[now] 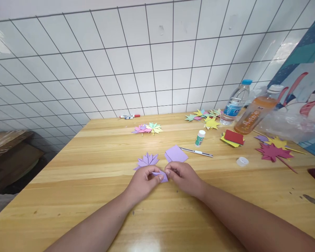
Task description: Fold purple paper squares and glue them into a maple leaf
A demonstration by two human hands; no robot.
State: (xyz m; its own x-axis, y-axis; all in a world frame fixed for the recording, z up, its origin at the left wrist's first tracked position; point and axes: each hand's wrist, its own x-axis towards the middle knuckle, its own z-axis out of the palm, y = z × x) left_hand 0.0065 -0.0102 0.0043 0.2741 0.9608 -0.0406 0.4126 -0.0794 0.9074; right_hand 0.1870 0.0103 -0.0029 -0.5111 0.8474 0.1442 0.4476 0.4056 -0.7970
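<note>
A small piece of purple folded paper [162,177] is pinched between the thumb and fingers of my left hand [145,180]. At its right edge, my right hand [185,177] has thumb and fingertips pressed together; the paper's corner meets them there. Just beyond my left hand lies a purple paper leaf [147,160] with pointed, folded lobes, partly covered by the hand. Flat purple paper squares [176,154] rest beyond my right hand. A pen [196,152] lies beside them, its tip close to the squares.
A glue stick [200,138] stands upright, with a white cap [242,161] off to its right. Coloured paper leaves [210,122] lie near the wall, and a dark red leaf [273,152] at right. A water bottle [232,106] and an orange drink bottle [257,113] stand back right.
</note>
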